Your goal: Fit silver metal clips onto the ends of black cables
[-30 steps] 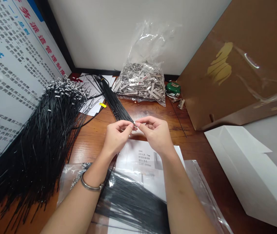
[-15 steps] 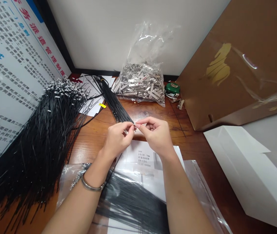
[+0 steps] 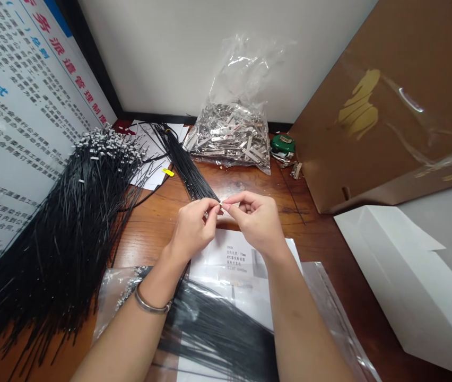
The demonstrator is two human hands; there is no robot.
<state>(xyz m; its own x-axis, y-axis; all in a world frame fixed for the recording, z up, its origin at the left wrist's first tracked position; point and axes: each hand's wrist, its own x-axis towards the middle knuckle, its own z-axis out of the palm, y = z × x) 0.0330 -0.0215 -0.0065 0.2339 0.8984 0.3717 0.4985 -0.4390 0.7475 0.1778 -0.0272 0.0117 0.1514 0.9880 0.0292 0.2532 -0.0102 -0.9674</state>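
My left hand (image 3: 197,225) and my right hand (image 3: 257,218) meet fingertip to fingertip over the table, both in a pinch. Between them is a tiny pale piece (image 3: 220,204), too small to name. A thin black wire (image 3: 183,273) hangs from under my left hand toward the bag below. Just behind the fingers lies the near end of a narrow bundle of black wires (image 3: 194,178), tied with a yellow band at its far end. Under my hands a printed paper sheet (image 3: 210,254) is partly covered by a clear bag of black wires (image 3: 214,313).
At left stands a large heap of black wires (image 3: 67,228) with white tips. Toward the wall sit a clear bag of metal clips (image 3: 229,135) and a green tape measure (image 3: 282,144). A brown box (image 3: 393,106) and a white box (image 3: 401,281) flank the right side.
Both hands stay pinched together in nearly the same place, with only a slight shift of the fingers. The whole view has moved a few pixels.
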